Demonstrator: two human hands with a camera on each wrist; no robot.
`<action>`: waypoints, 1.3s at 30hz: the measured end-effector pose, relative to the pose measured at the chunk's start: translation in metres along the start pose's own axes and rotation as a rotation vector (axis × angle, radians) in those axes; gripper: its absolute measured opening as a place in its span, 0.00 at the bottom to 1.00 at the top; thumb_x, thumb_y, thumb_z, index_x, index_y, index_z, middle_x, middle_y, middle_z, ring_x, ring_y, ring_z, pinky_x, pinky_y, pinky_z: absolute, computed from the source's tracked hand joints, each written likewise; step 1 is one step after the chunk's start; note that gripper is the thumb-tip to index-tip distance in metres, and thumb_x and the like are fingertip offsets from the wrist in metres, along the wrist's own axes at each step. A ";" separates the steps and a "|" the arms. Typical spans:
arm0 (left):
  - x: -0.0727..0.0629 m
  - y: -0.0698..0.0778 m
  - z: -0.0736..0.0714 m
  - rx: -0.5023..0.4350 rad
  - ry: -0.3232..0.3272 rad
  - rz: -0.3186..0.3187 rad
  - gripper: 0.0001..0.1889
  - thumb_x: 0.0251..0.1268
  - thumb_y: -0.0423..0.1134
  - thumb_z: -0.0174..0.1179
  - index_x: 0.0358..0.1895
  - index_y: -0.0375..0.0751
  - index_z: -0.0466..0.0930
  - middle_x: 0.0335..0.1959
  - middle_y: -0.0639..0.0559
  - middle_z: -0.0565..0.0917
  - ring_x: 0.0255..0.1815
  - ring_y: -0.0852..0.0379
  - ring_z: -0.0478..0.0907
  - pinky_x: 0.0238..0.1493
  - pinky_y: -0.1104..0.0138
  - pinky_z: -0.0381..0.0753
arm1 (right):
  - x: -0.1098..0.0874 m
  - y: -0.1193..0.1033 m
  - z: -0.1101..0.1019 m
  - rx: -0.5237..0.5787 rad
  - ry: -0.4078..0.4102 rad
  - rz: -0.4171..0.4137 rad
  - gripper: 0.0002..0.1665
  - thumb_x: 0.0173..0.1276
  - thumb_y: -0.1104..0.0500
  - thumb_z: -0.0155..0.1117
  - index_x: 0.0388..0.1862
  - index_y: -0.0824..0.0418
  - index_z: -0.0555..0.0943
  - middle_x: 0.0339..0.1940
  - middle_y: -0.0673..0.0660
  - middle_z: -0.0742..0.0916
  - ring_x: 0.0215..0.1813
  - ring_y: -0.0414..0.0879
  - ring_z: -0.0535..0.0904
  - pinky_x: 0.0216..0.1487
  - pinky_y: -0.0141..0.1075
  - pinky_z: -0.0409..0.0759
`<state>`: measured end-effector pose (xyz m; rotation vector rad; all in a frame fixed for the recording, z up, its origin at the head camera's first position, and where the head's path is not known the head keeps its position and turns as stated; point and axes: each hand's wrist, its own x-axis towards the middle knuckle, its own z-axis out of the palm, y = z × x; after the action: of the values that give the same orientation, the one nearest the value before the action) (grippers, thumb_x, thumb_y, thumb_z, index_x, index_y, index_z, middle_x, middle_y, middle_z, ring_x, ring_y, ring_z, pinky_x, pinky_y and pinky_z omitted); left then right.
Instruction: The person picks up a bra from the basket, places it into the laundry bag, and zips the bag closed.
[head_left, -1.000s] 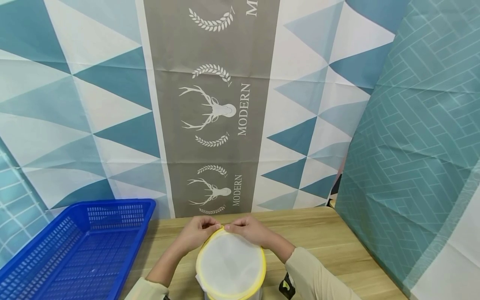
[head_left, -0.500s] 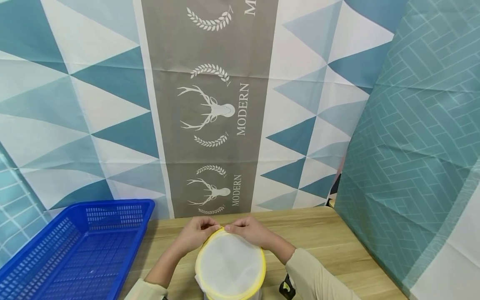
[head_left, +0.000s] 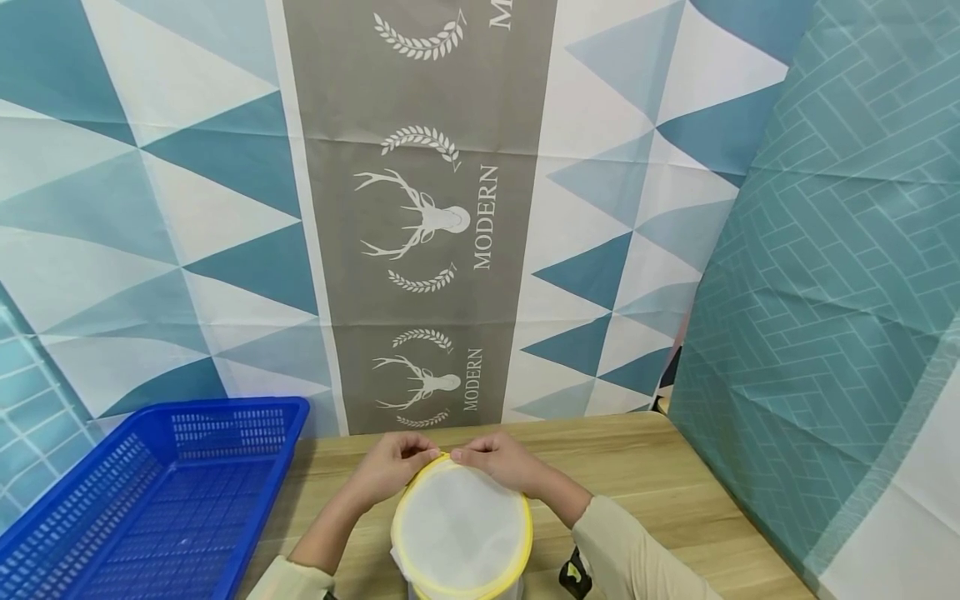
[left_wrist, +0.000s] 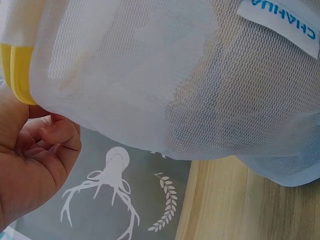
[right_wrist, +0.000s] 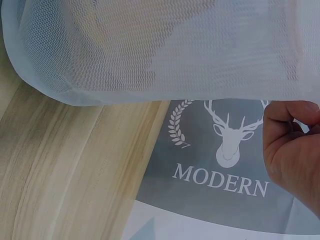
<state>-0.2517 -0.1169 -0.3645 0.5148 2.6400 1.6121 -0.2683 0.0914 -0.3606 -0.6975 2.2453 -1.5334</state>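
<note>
Pinching mesh bag (head_left: 461,529): left hand (head_left: 392,468), right hand (head_left: 504,463)

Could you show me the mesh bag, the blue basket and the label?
Mesh bag (head_left: 461,529), head view: its round end.
Blue basket (head_left: 231,432), head view: its far wall.
Label (left_wrist: 282,21), left wrist view: its printed face.

The person's bare left hand (head_left: 395,463) is pinching between thumb and bent forefinger; in the left wrist view, its other fingers are lying curled toward the palm. The bare right hand (head_left: 501,460) is also pinching, its thumb tip sitting just beside the left one. In the right wrist view, its fingers are bending at the knuckles. The bare left forearm (head_left: 330,527) and bare right forearm (head_left: 564,498) are slanting forward and inward. A pale beige cloth left sleeve (head_left: 296,581) and matching right sleeve (head_left: 633,550) are covering the arms, the right showing more length.
</note>
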 end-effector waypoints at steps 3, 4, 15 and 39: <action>0.000 0.001 0.000 -0.001 0.000 0.000 0.10 0.65 0.39 0.57 0.38 0.33 0.81 0.28 0.50 0.81 0.26 0.58 0.73 0.26 0.70 0.74 | -0.001 0.000 0.000 0.000 0.000 0.001 0.20 0.69 0.49 0.57 0.45 0.63 0.84 0.31 0.57 0.87 0.23 0.39 0.81 0.25 0.34 0.81; 0.000 0.001 0.000 -0.002 -0.001 0.001 0.10 0.65 0.39 0.57 0.38 0.33 0.81 0.28 0.50 0.81 0.26 0.58 0.73 0.26 0.70 0.74 | -0.001 0.000 0.000 -0.001 0.000 -0.001 0.20 0.69 0.49 0.57 0.45 0.63 0.84 0.31 0.57 0.87 0.22 0.39 0.81 0.25 0.34 0.81; -0.001 0.001 0.000 -0.010 -0.015 -0.004 0.11 0.66 0.39 0.56 0.38 0.33 0.81 0.26 0.51 0.80 0.25 0.60 0.72 0.26 0.67 0.76 | -0.004 -0.001 -0.001 -0.009 0.018 -0.012 0.20 0.69 0.49 0.56 0.45 0.65 0.84 0.33 0.58 0.87 0.23 0.39 0.81 0.26 0.34 0.81; -0.005 0.002 -0.002 -0.014 -0.011 -0.012 0.10 0.66 0.39 0.56 0.38 0.34 0.81 0.27 0.50 0.79 0.24 0.61 0.70 0.25 0.71 0.73 | -0.006 0.001 -0.001 -0.005 0.030 0.003 0.20 0.68 0.49 0.57 0.42 0.64 0.85 0.30 0.56 0.87 0.22 0.39 0.81 0.25 0.35 0.81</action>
<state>-0.2471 -0.1187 -0.3628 0.5043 2.6167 1.6190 -0.2641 0.0962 -0.3612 -0.6758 2.2716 -1.5476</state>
